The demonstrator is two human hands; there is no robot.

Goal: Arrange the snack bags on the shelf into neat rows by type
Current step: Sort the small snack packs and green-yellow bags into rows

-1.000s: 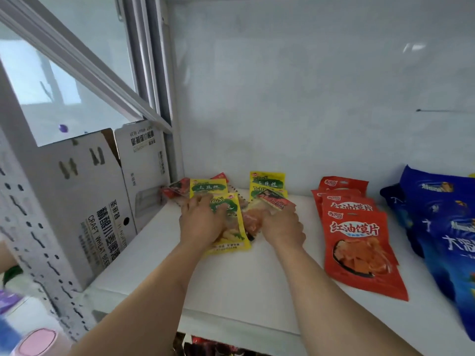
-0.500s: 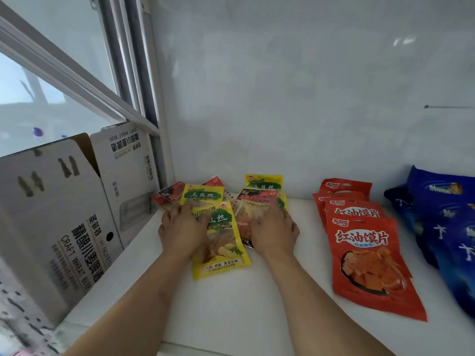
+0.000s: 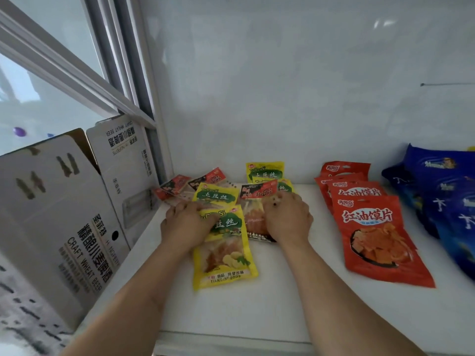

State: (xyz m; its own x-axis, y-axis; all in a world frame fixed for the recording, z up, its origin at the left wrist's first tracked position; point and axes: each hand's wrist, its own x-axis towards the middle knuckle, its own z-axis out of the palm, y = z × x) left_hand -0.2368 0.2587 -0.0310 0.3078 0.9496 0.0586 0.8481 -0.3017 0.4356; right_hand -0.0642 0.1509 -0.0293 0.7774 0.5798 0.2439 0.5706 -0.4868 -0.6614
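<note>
On the white shelf (image 3: 282,291) a front yellow snack bag (image 3: 223,255) lies flat, with another yellow bag (image 3: 216,196) behind it. My left hand (image 3: 185,224) rests palm down on the front yellow bag's top left corner. A clear bag with a red and black header (image 3: 257,201) lies to the right; my right hand (image 3: 288,219) presses on its right side. More yellow bags (image 3: 264,170) stand at the back. Small red bags (image 3: 177,185) lie scattered at the back left.
A row of red snack bags (image 3: 370,235) lies overlapped to the right, and blue bags (image 3: 447,196) fill the far right. An open cardboard box (image 3: 64,222) stands against the shelf's left side, below a window frame. A white wall closes the back.
Both hands have drawn the yellow bag and the red-headed bag slightly toward the shelf front. The camera has moved closer and a little to the left.
</note>
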